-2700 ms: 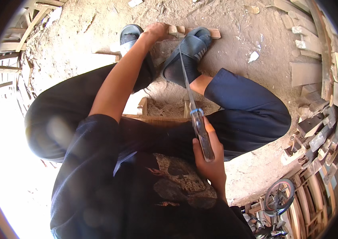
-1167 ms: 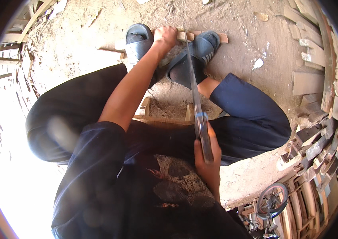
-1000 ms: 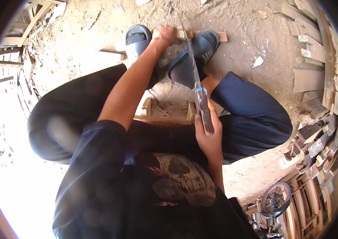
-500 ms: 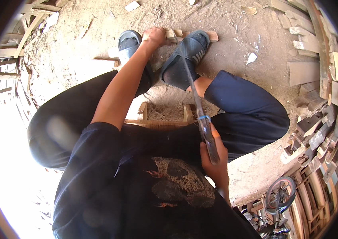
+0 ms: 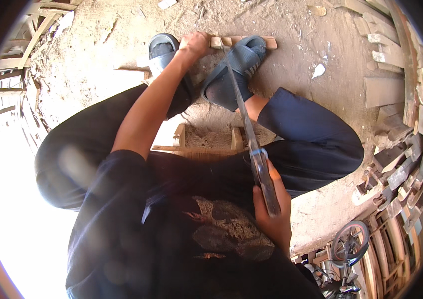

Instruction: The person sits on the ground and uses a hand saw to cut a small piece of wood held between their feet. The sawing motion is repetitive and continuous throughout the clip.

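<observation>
My left hand (image 5: pixel 195 43) reaches down between my sandalled feet, its fingers closed on the left end of a narrow wooden strip (image 5: pixel 269 43) on the dirt floor. Small wood blocks or notched parts (image 5: pixel 221 42) show along the strip beside that hand. My right sandal (image 5: pixel 244 57) rests over the strip. In my right hand (image 5: pixel 277 209) is the dark handle of a long hand saw (image 5: pixel 244 110), seen nearly edge-on, with a blue band near the grip. The blade slants away to the strip, its far end by the blocks; the teeth cannot be made out.
Under my seat is a low wooden frame (image 5: pixel 194 151). Stacked boards and offcuts (image 5: pixel 396 167) line the right side, with a bicycle wheel (image 5: pixel 349 244) at lower right. More slatted wood (image 5: pixel 9 77) stands at left. A pale scrap (image 5: pixel 318 71) lies on the dirt.
My right hand and the saw handle have drawn back toward my body and slightly right. My left hand stays at the end of the strip.
</observation>
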A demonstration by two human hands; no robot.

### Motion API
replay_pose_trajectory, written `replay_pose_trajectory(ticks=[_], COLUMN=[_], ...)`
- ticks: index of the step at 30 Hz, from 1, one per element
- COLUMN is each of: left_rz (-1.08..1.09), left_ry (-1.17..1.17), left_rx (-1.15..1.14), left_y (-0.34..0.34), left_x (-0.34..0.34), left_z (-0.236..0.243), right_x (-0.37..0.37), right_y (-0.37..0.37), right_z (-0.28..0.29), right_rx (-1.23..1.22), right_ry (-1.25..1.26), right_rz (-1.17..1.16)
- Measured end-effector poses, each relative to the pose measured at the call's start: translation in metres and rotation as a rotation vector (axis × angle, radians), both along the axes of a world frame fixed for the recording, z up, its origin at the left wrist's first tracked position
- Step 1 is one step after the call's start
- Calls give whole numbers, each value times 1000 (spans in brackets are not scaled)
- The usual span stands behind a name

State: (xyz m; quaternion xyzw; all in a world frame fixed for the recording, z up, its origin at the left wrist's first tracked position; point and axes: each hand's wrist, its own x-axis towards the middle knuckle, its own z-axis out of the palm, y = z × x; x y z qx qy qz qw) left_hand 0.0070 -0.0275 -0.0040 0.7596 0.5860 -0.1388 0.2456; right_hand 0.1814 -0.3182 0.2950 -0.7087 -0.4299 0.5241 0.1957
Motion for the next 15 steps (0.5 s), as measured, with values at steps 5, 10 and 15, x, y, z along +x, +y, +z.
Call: replay_pose_trajectory(ticks=[5, 10, 15], left_rz=[-16, -93, -6], left_ry=[-25, 83, 44], left_rx=[4, 148, 39], left_y=[-3, -16, -8], left_x=[-1, 4, 4], left_z=[2, 17, 10], right_x=[-5, 5, -8], right_y=[41, 10, 42], right_z=[-35, -20, -41], right_rx=[-81, 90, -17], right_ry=[117, -20, 52], right_rz=[-69, 65, -57])
